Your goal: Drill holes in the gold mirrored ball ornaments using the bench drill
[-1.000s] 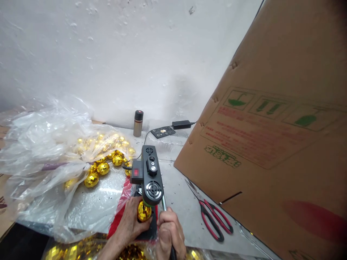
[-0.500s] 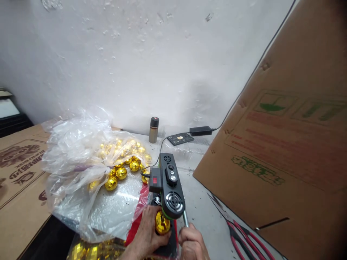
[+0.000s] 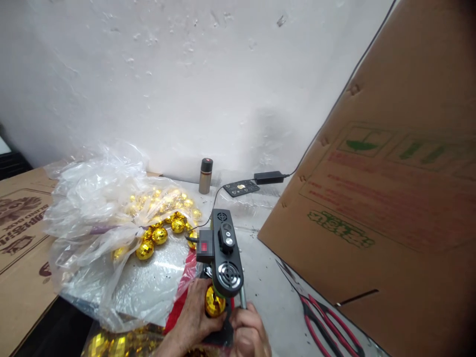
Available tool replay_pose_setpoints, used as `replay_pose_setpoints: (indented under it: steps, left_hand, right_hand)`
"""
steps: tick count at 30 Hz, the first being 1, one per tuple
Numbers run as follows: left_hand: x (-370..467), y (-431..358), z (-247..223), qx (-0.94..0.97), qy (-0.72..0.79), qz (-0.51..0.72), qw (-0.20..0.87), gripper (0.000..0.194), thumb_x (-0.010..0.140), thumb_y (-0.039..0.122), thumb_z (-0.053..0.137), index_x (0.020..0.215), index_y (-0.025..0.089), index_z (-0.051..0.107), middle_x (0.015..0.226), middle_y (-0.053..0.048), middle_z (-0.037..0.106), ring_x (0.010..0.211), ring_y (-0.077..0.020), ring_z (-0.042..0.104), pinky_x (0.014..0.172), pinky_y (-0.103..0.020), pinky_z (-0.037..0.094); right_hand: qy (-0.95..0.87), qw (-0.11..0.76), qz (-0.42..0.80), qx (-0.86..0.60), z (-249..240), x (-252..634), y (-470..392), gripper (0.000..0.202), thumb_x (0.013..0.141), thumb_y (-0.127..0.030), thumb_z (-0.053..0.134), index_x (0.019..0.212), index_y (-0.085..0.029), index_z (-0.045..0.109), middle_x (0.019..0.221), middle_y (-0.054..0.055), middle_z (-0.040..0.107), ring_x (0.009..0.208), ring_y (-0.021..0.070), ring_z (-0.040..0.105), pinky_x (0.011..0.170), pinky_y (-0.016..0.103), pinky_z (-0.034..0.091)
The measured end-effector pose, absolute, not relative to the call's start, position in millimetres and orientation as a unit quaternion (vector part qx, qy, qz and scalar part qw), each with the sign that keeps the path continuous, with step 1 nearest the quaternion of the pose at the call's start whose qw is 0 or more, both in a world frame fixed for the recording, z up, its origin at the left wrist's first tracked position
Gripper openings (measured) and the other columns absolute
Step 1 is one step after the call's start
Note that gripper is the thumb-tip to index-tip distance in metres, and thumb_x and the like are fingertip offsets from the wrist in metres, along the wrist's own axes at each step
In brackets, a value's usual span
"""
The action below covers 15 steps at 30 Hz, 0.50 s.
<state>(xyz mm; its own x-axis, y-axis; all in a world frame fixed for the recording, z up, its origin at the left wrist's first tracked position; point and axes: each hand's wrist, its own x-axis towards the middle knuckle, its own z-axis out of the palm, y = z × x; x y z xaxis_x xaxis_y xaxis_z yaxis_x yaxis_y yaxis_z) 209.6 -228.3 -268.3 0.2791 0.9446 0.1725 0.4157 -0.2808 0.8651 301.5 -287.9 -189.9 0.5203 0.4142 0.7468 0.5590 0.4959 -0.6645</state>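
My left hand (image 3: 195, 315) is wrapped round a gold faceted ball (image 3: 214, 301), thumb at its near right side. The ball sits under the near end of a black machine (image 3: 226, 253) with two round grilles. My right hand (image 3: 250, 329) is closed on a metal lever (image 3: 243, 296) at the machine's right side. A clear plastic bag (image 3: 92, 223) at the left holds many gold balls, and several lie at its mouth, such as this loose ball (image 3: 159, 236). More gold pieces (image 3: 119, 344) lie at the bottom edge.
Red-handled scissors (image 3: 322, 322) lie right of my hands, beside a large leaning cardboard box (image 3: 353, 198). Behind the machine are a brown bottle with a black cap (image 3: 205, 176), a black patterned strip (image 3: 241, 187) and a power adapter (image 3: 268, 177). Flat cardboard (image 3: 22, 218) lies at the left.
The whole view has shifted, so everything appears slightly further left. Both hands keep their holds on the ball and the lever.
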Motion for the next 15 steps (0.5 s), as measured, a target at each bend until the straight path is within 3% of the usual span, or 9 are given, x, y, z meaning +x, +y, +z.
replay_pose_setpoints:
  steps: [5,8,10,15]
  left_hand:
    - [210.6,-227.7,-266.2,0.711,0.481,0.364,0.361,0.049,0.071,0.034,0.083,0.116,0.020,0.072,0.119,-0.014,0.073,0.111,-0.0379,0.067,0.098,-0.055,0.055]
    - [210.0,-227.2,-265.5,0.713,0.479,0.371,0.353,0.051,0.071,0.036,0.083,0.118,0.021,0.071,0.117,-0.013,0.073,0.111,-0.0372,0.066,0.098,-0.055,0.055]
    - [207.9,-229.2,-265.6,0.716,0.482,0.368,0.346,0.051,0.072,0.036,0.083,0.119,0.021,0.071,0.115,-0.012,0.073,0.109,-0.0363,0.066,0.097,-0.054,0.055]
    - [194.3,-250.2,-279.7,0.769,0.452,0.320,0.320,0.054,0.076,0.028,0.079,0.129,0.023,0.070,0.122,-0.015,0.074,0.113,-0.0387,0.068,0.099,-0.055,0.057]
  right_hand:
    - [-0.484,0.705,-0.031,-0.517,-184.9,301.5,-293.3,0.039,0.110,-0.022,0.038,0.072,-0.023,0.047,0.074,-0.003,0.057,0.072,0.0148,0.056,0.095,0.035,0.051]
    - [-0.508,0.694,-0.002,-0.510,-157.4,308.2,-294.9,0.039,0.111,-0.022,0.041,0.072,-0.023,0.047,0.072,-0.003,0.054,0.066,0.0139,0.054,0.078,0.031,0.049]
    - [-0.511,0.694,0.045,-0.505,-132.4,313.5,-294.4,0.038,0.111,-0.022,0.044,0.074,-0.022,0.049,0.071,-0.004,0.052,0.059,0.0111,0.049,0.062,0.026,0.041]
    - [-0.509,0.695,0.082,-0.501,-96.8,316.2,-294.0,0.034,0.111,-0.024,0.046,0.079,-0.021,0.055,0.071,-0.003,0.049,0.057,0.0109,0.046,0.056,0.027,0.036]
